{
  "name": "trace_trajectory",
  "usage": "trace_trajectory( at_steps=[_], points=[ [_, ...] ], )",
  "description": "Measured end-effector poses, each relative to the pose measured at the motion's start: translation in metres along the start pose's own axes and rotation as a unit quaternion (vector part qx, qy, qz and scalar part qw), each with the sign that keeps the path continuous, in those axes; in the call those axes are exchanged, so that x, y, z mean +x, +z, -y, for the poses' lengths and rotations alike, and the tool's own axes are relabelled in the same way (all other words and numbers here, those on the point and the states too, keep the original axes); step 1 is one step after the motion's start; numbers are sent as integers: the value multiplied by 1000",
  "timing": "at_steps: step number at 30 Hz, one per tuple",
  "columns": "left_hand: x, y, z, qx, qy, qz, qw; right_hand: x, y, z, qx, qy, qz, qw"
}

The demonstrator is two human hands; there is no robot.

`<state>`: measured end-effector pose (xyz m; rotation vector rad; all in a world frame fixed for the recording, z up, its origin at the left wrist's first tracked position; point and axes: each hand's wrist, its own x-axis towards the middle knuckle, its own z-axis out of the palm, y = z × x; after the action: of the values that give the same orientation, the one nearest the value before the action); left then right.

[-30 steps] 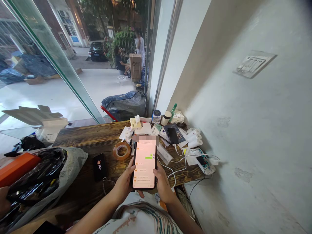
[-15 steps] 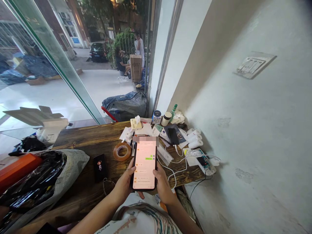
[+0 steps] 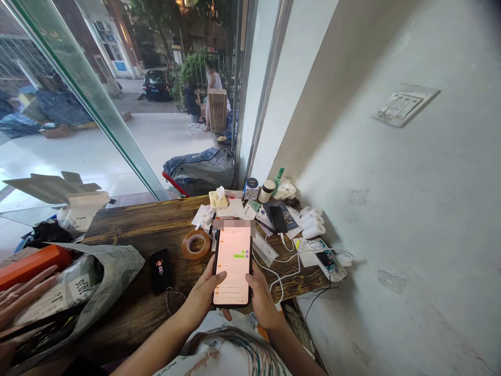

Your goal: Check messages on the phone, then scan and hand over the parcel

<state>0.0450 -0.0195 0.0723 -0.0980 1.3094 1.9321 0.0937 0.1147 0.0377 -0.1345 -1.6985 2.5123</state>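
Note:
A lit smartphone (image 3: 233, 265) showing a chat screen is held upright over the near edge of a dark wooden table (image 3: 141, 230). My left hand (image 3: 201, 297) grips its left side, with the thumb lying on the lower screen. My right hand (image 3: 261, 300) holds its right side and bottom corner. Just left of the phone lie a roll of brown tape (image 3: 195, 243) and a small black device (image 3: 160, 270) with a key ring.
Another person's hand (image 3: 18, 300) presses on a grey parcel bag (image 3: 97, 277) beside an orange box (image 3: 31, 263) at the left. Paper rolls (image 3: 312, 222), a second phone (image 3: 277, 218), white cables (image 3: 287, 261) and a power strip (image 3: 329, 261) crowd the right end by the wall.
My left thumb has moved onto the phone's screen. At the left, another person's hand has come in and turned the parcel bag, covering the black plastic and showing a label.

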Motion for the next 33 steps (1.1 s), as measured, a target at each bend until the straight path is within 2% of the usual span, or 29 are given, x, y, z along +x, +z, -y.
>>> trace_trajectory(
  at_steps=[8, 13, 20, 26, 33],
  points=[
    [-3, 2, -4, -19, -10, -1, 1000, 0, 2, 1, 6, 9, 2, 1000],
    [-3, 4, -3, -5, -2, -22, 1000, -1, 2, 0, 0, 19, -9, 1000],
    [-2, 2, -2, -4, -15, -16, 1000, 0, 3, 2, 10, 19, -7, 1000],
    [1, -2, -1, -26, -20, 15, 999, 0, 3, 4, 4, 17, -5, 1000],
    [3, -1, 2, -11, -11, 0, 1000, 0, -3, 6, 3, 16, 17, 1000]
  ],
)
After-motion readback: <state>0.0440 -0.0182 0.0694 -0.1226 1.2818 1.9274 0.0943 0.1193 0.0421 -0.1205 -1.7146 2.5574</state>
